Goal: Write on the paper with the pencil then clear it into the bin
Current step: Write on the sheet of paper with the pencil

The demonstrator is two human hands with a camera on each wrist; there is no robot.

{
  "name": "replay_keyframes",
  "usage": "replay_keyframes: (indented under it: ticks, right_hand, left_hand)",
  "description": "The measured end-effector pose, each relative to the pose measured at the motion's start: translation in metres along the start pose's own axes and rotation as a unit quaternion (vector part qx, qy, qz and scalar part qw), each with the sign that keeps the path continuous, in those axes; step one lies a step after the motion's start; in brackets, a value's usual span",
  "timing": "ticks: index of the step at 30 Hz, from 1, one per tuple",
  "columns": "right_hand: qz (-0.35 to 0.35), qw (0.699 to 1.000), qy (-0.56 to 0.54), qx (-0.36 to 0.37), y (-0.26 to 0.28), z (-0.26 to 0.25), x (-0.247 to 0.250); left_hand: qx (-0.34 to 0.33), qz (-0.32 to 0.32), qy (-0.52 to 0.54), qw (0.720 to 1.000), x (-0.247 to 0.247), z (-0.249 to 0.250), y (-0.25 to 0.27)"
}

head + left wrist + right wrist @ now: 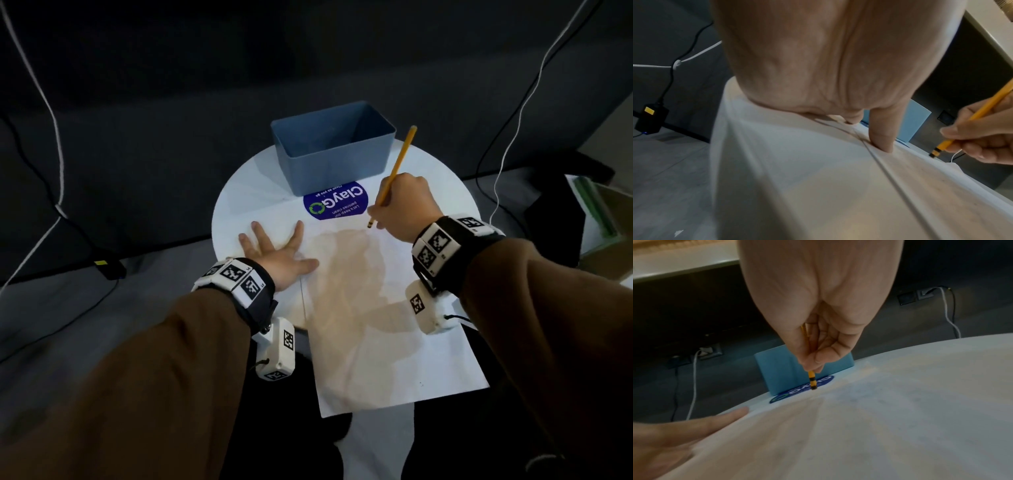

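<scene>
Pencil poised at the top of the sheet; the writing step is in hand, binning not yet begun.

Head view: the right hand (402, 205) pinches the yellow pencil (394, 171) low on its shaft, the banded end down at the far edge of the paper (394, 325); the left hand (277, 253) lies flat with fingers spread, steadying the sheet's near-left corner on the round white table (239, 192). The blue bin (334, 147), a smooth rectangular tub, stands just beyond, with a round sticker (337, 204) in front of it. I see no marks yet. Left wrist view: straight fingers press down; the thin paper lies flat. Right wrist view: fingers curl round the slim pencil. Next calls for light, even strokes, then crumpling.
</scene>
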State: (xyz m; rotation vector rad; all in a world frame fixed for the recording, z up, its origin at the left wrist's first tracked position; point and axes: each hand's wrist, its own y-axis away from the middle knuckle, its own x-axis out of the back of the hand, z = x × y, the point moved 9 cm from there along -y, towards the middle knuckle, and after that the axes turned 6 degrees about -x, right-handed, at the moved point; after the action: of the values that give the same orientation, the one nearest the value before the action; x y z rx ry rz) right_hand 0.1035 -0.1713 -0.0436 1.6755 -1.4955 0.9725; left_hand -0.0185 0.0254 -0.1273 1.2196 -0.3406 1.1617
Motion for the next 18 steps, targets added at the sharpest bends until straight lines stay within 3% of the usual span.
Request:
replay_keyframes:
  ticks: [5, 12, 18]
  right_hand:
    - [-0.03, 0.998, -0.012, 0.054, 0.009, -0.029, -0.022]
    - [0.012, 0.999, 0.002, -0.036, -0.012, 0.018, 0.019]
    - [0.031, 0.998, -0.007, -0.045, -0.015, 0.032, 0.036]
  left_hand:
    - [0.001, 0.003, -0.015, 1.0, 0.0, 0.0, 0.0]
    - [0.007, 0.002, -0.033, 0.999, 0.0, -0.006, -0.007]
    - [0.013, -0.004, -0.04, 0.999, -0.001, -0.005, -0.006]
